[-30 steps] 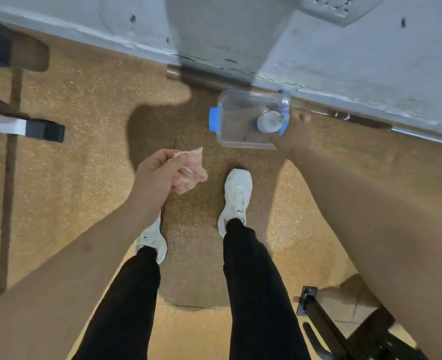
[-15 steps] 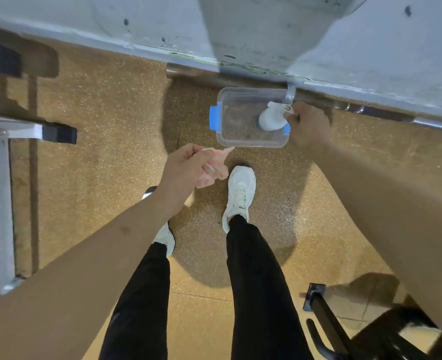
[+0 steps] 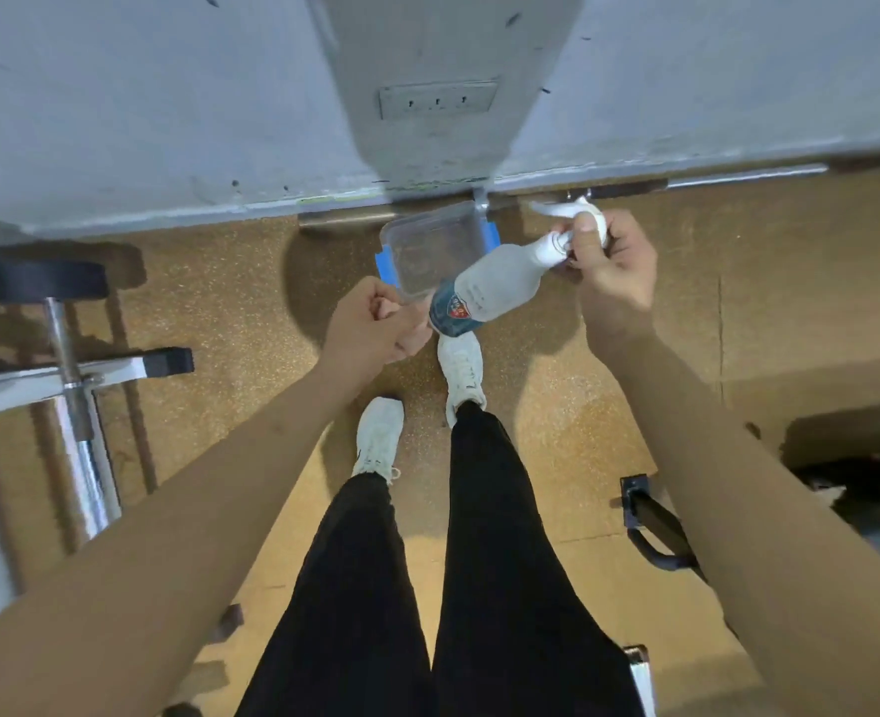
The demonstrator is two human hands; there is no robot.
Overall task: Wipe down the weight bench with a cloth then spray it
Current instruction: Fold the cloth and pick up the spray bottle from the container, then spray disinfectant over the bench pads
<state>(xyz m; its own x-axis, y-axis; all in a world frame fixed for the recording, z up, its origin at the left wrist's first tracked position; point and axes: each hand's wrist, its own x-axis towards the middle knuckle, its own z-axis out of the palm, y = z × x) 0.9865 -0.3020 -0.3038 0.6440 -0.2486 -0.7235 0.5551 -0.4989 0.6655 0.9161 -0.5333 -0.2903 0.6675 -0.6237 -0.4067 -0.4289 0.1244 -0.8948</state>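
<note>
moved: spray bottle (image 3: pixel 489 289) is now up out of the clear box (image 3: pixel 435 251), just above it, tipped | right hand (image 3: pixel 611 266) wraps its neck | left hand (image 3: pixel 370 328) near the box, balled tight, cloth mostly hidden inside | risk: bottle hangs by its top, could slip or bump the box

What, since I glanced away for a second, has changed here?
The right hand took the frosted white spray bottle by its neck and lifted it, tilted, out of the clear blue-clipped plastic box. The left hand still grips the pink cloth; the box is unmoved.
</note>
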